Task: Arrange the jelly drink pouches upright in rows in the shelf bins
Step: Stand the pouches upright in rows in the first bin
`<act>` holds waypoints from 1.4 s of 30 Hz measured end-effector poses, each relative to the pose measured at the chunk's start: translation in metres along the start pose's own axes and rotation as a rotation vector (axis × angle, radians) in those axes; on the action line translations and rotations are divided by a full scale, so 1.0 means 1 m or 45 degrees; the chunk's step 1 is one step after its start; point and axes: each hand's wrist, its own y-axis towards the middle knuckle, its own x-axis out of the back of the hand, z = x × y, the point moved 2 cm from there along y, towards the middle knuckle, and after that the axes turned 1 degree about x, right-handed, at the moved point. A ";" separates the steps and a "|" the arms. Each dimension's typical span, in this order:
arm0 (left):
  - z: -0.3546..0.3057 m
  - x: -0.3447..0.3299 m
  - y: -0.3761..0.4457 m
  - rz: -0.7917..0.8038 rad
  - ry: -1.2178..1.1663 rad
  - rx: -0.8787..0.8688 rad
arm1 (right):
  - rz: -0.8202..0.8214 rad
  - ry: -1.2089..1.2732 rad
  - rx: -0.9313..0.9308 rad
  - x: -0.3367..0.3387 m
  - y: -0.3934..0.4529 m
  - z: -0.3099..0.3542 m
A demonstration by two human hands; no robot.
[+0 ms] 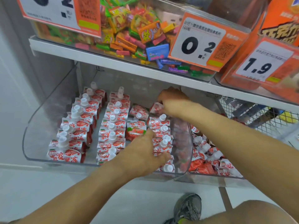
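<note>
Under the white shelf (pixel 113 62), the right hand (pixel 176 104) pinched a red-and-white spouted jelly pouch (pixel 156 108), best seated upright behind the row, while the left hand (pixel 145 152) lay flat-fingered, steadying pouches beneath it.

The left hand (pixel 142 152) hides several pouches (pixel 161 149); the price tag (pixel 56 12) is cropped.

Both bare arms reach forward into the shelf.

The left hand (pixel 145 152) lies palm down with fingers spread and only lightly bent, resting flat near the front edge. The right hand (pixel 171 102) is stretched farther in toward the back, knuckles up, its fingers curled and pinching something small.
</note>
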 end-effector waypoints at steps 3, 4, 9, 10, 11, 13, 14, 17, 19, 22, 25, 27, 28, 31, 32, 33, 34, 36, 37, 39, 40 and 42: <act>0.002 0.002 0.000 0.019 -0.091 0.014 | 0.242 -0.104 0.179 -0.009 0.020 -0.004; 0.002 0.002 -0.001 0.019 -0.097 0.012 | 0.282 -0.141 0.221 -0.010 0.022 -0.004; 0.002 0.003 0.001 0.012 -0.078 0.001 | 0.570 -0.003 0.320 -0.004 0.031 -0.003; 0.002 0.003 0.001 0.014 -0.085 0.004 | 0.669 0.029 0.307 0.001 0.031 -0.003; 0.001 0.003 0.001 0.017 -0.090 0.006 | 0.744 0.074 0.286 0.005 0.033 -0.004; 0.001 0.003 0.001 0.016 -0.082 0.005 | 0.726 0.272 0.230 0.010 0.037 -0.003; 0.001 0.003 0.001 0.013 -0.075 0.004 | 0.624 0.399 0.192 0.010 0.040 -0.002; 0.001 0.002 0.002 0.009 -0.072 0.002 | 0.336 0.709 0.151 0.000 0.046 0.007; 0.002 0.001 0.002 0.000 -0.072 -0.011 | 0.412 0.644 0.235 -0.010 0.043 0.019; 0.002 0.001 0.002 -0.009 -0.064 -0.033 | 0.299 0.474 0.255 -0.017 0.042 0.030; 0.002 0.001 0.001 -0.021 -0.058 -0.039 | 0.170 0.456 0.325 -0.014 0.039 0.029; 0.001 0.001 0.001 -0.021 -0.027 -0.035 | 0.104 0.513 0.269 -0.011 0.035 0.019; 0.000 0.001 0.001 -0.028 0.001 -0.038 | 0.059 0.546 0.220 -0.010 0.033 0.013; -0.002 0.001 0.000 -0.048 0.026 -0.041 | -0.147 0.507 0.191 -0.006 0.030 -0.001; -0.002 0.001 -0.001 -0.050 0.016 -0.040 | -0.198 0.461 0.200 -0.004 0.030 -0.003; -0.002 0.001 -0.001 -0.050 0.008 -0.041 | -0.240 0.411 0.212 -0.001 0.029 -0.004; -0.001 0.001 -0.001 -0.049 0.007 -0.044 | -0.272 0.341 0.225 0.003 0.028 -0.005; -0.001 0.001 -0.002 -0.047 0.012 -0.049 | -0.242 0.148 0.235 0.009 0.026 -0.004; -0.001 0.001 -0.002 -0.046 0.014 -0.052 | -0.152 0.069 0.225 0.008 0.025 -0.004; -0.001 0.001 -0.003 -0.044 0.018 -0.058 | 0.113 0.046 0.191 0.000 0.025 -0.005; -0.002 0.002 -0.003 -0.041 0.019 -0.060 | 0.227 0.081 0.169 -0.003 0.025 -0.006; -0.002 0.002 -0.002 -0.037 0.013 -0.060 | 0.373 0.132 0.119 -0.002 0.029 -0.005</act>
